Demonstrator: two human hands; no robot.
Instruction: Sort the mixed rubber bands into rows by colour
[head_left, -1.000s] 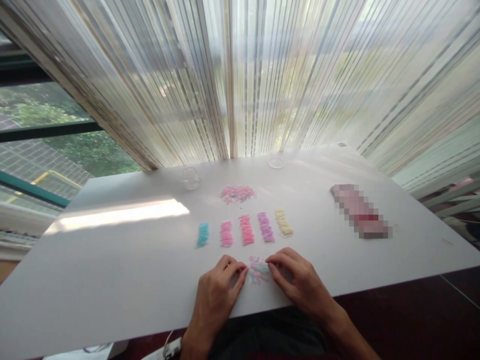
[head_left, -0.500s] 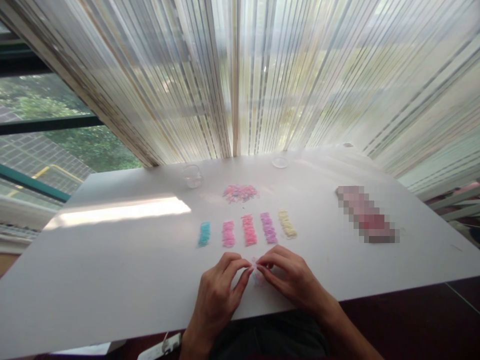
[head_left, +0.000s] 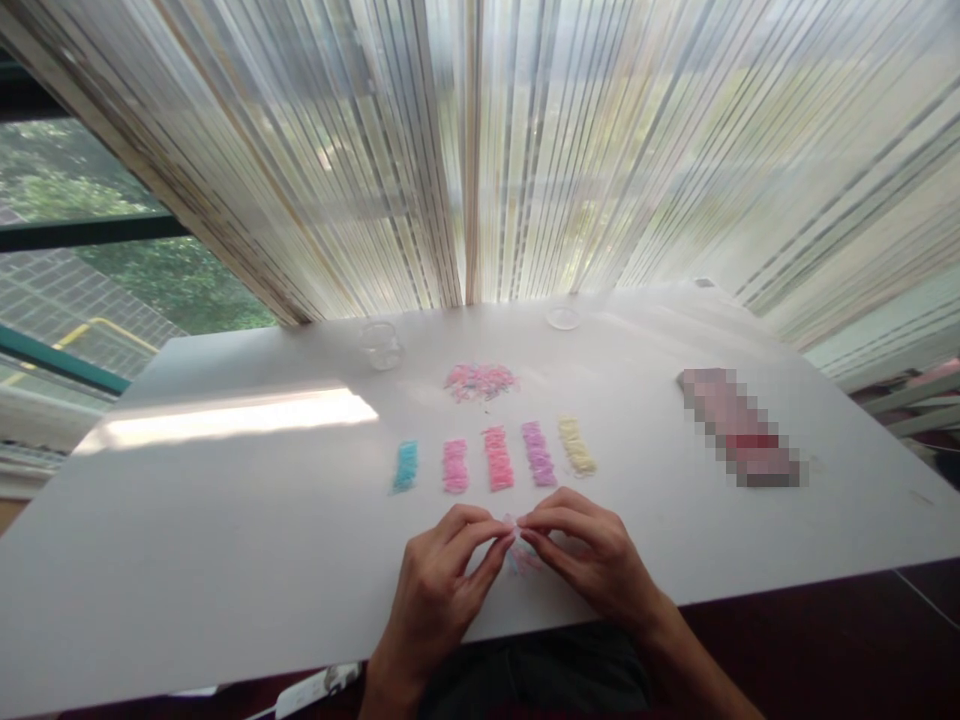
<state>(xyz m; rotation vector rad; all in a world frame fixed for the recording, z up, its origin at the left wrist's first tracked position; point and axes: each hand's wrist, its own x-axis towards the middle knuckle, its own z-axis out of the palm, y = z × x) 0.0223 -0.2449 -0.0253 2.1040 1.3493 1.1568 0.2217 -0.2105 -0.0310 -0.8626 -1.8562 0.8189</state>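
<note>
My left hand (head_left: 450, 570) and my right hand (head_left: 592, 550) meet near the table's front edge, thumb and forefinger pinched on each. Whatever sits between the fingertips is too small to name. Just below them lies a little loose heap of thin pastel pieces (head_left: 523, 560), partly hidden by the fingers. Beyond the hands, similar pieces are laid in neat strips by colour: a teal strip (head_left: 406, 466), a pink strip (head_left: 455, 466), a coral strip (head_left: 498, 459), a purple strip (head_left: 538, 454) and a yellow strip (head_left: 576, 446).
A mixed pile of pastel pieces (head_left: 481, 381) lies farther back on the white table (head_left: 247, 540). Behind it stand a clear round container (head_left: 382, 346) and a clear lid (head_left: 563, 317). A pixelated pinkish object (head_left: 739, 425) rests at the right. String curtains (head_left: 360, 150) hang behind.
Both pinched hands have shifted very slightly to the right and stay close together. The view has tilted a little. The coloured strips and piles look unchanged.
</note>
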